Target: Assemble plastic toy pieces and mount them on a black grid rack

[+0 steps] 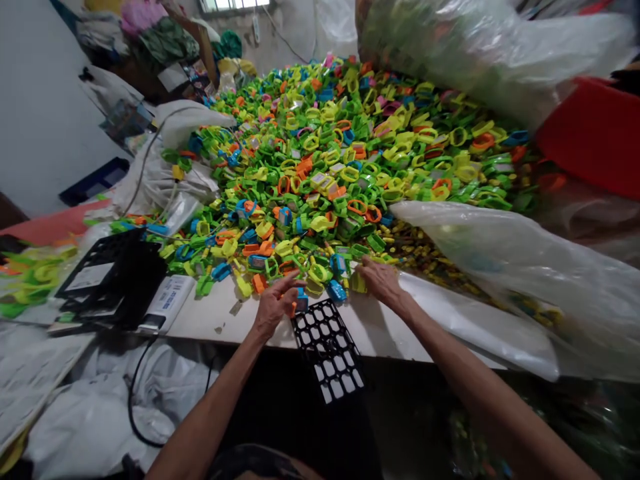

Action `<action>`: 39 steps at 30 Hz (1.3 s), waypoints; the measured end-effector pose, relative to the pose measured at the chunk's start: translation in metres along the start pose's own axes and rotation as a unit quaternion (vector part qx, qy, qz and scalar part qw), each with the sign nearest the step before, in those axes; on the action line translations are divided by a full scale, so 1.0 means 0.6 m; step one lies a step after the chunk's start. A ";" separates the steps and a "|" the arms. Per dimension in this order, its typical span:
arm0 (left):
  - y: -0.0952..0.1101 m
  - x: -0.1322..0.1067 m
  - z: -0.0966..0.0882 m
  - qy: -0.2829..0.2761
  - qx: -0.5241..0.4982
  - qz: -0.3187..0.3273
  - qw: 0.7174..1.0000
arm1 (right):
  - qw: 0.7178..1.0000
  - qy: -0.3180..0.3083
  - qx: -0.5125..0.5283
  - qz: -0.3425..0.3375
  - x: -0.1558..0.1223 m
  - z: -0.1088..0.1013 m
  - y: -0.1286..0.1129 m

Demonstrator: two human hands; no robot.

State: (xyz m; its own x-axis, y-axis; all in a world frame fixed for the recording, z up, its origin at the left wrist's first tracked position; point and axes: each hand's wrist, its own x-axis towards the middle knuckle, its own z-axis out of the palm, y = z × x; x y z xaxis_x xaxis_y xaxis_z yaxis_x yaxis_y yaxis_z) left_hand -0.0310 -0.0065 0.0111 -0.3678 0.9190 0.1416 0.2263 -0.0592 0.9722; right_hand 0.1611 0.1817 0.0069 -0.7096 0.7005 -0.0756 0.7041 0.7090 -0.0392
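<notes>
A huge heap of small plastic parts [340, 153] in green, yellow, orange and blue covers the white table [220, 317]. A black grid tray [327, 350] with rows of holes leans over the table's front edge between my arms. My left hand [274, 303] is at the tray's top left corner, fingers pinched on a small orange and blue part. My right hand [380, 280] reaches into the near edge of the heap, fingers curled down on yellow and green parts; what it grips is hidden.
A stack of black grid trays [107, 277] and a white box [170, 297] sit at the left with a black cable [135, 393]. Clear plastic bags [525, 260] lie at the right, a red bin [595, 133] behind them. White bags [150, 180] lie far left.
</notes>
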 end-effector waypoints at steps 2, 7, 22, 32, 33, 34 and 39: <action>0.002 0.002 0.003 -0.014 -0.039 -0.018 0.999 | 0.999 0.042 0.006 0.010 -0.009 -0.002 0.007; -0.001 0.002 0.019 -0.004 -0.005 0.029 1.000 | 0.953 0.174 0.223 0.107 -0.063 0.011 -0.016; -0.018 0.001 0.021 -0.004 0.042 0.149 0.988 | 0.749 -0.005 0.645 0.149 -0.090 0.047 -0.153; -0.023 0.001 0.019 -0.024 0.059 0.157 0.986 | 0.729 0.033 0.659 0.183 -0.085 0.051 -0.169; -0.024 0.001 0.019 -0.025 0.059 0.162 0.985 | 0.729 0.031 0.661 0.175 -0.083 0.052 -0.171; -0.024 0.000 0.019 -0.026 0.058 0.168 0.984 | 0.729 0.025 0.664 0.164 -0.081 0.053 -0.172; -0.028 -0.001 0.018 -0.030 0.067 0.191 0.979 | 0.764 0.000 0.633 0.123 -0.069 0.066 -0.166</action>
State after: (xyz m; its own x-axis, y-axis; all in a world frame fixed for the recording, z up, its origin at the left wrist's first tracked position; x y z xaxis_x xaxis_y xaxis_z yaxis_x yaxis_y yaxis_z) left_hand -0.0248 -0.0017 -0.0071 -0.1800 0.8611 0.4756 0.4543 -0.3560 0.8166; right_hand 0.1217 0.0788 -0.0254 -0.5520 0.7998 -0.2358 0.2765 -0.0913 -0.9567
